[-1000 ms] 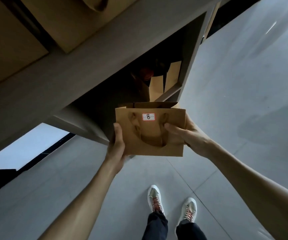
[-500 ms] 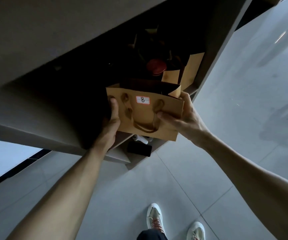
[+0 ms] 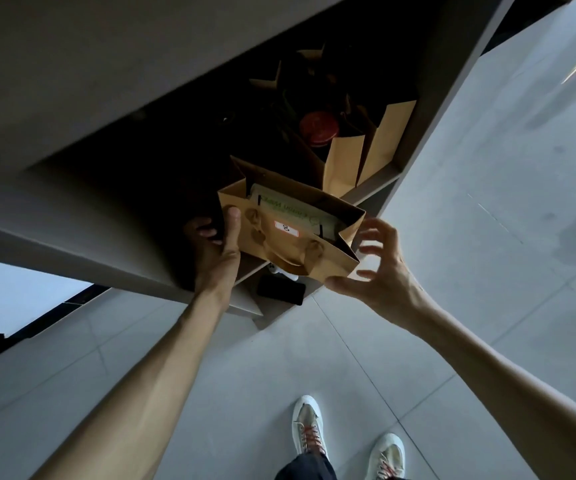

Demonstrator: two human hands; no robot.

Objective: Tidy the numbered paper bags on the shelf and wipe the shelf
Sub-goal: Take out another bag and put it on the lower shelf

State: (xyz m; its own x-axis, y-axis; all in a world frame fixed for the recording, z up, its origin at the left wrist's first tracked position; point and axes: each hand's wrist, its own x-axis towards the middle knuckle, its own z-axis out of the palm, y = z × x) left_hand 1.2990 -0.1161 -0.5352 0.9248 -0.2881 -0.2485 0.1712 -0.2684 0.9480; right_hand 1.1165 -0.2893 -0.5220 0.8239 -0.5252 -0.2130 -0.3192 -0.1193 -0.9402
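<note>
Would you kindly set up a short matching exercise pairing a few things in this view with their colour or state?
Things:
1. bag numbered 8
2. right hand
3. lid
4. phone

States:
A. red, inside a bag further back
B. black, lying flat below the shelf edge
C. brown, gripped at its side by the left hand
D. fingers spread, beside the bag's end

Pairs: 1-C, 2-D, 3-A, 4-B

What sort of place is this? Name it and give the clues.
Probably an indoor storage or pickup spot. An open grey shelf unit holds several brown paper bags; the bag in the left hand bears a label numbered 8, and the floor is large pale tiles.
</note>
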